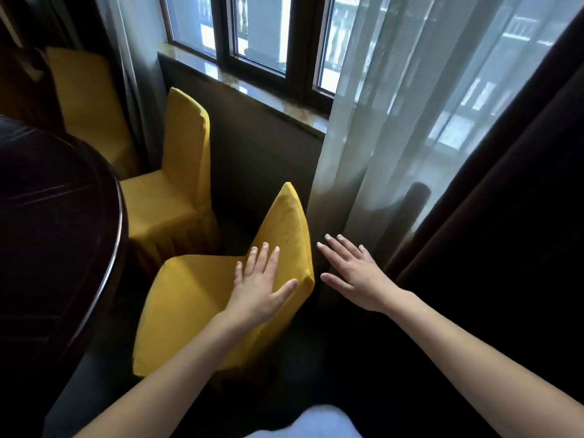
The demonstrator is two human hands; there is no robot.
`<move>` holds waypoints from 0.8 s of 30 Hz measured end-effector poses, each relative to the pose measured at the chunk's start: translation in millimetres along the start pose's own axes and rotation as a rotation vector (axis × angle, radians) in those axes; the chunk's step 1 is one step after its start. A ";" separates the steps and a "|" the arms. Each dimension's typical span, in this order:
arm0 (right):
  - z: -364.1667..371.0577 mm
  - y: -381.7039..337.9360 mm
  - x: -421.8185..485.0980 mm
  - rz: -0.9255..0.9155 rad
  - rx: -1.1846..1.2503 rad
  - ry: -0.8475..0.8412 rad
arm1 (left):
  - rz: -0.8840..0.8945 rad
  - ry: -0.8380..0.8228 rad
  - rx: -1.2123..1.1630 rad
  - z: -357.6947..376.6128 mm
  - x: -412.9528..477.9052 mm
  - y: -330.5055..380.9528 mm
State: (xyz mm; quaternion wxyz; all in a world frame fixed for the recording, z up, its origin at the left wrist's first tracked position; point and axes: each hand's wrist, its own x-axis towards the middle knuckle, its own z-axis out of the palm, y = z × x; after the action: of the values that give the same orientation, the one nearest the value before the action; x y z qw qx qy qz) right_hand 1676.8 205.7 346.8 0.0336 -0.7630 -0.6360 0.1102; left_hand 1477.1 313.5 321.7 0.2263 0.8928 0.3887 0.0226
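A chair in a yellow cloth cover (196, 308) stands just below me, its backrest toward the window wall. My left hand (259, 286) is over the lower backrest with straight, spread fingers; whether it touches the cover I cannot tell. To the right of the chair, my right hand (354, 273) is stretched out flat with fingers spread, holding nothing. It reaches toward the bottom of the sheer white curtain (395, 137).
A second yellow-covered chair (177, 191) stands further along the wall, and a third (85, 99) behind it. A dark round table (57, 222) fills the left. A heavy dark curtain (505, 232) hangs at the right beside the window (259, 36) and its stone sill (284, 105).
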 end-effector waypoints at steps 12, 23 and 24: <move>-6.2 37.2 141.1 -0.247 -0.078 -0.155 | -0.271 -0.044 -0.048 8.2 70.2 -12.9; -29.0 94.6 284.0 -0.725 -0.296 -0.361 | -0.526 -0.143 -0.254 33.8 143.5 30.7; -27.6 100.7 292.5 -0.756 -0.298 -0.380 | -0.558 -0.156 -0.287 38.8 145.2 33.3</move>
State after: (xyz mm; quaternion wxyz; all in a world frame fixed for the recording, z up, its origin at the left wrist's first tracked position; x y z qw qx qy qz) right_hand 1828.3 475.2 317.7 -0.1560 -0.4399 -0.8740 0.1354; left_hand 1609.5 380.9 281.2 0.3767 0.7096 0.5929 -0.0543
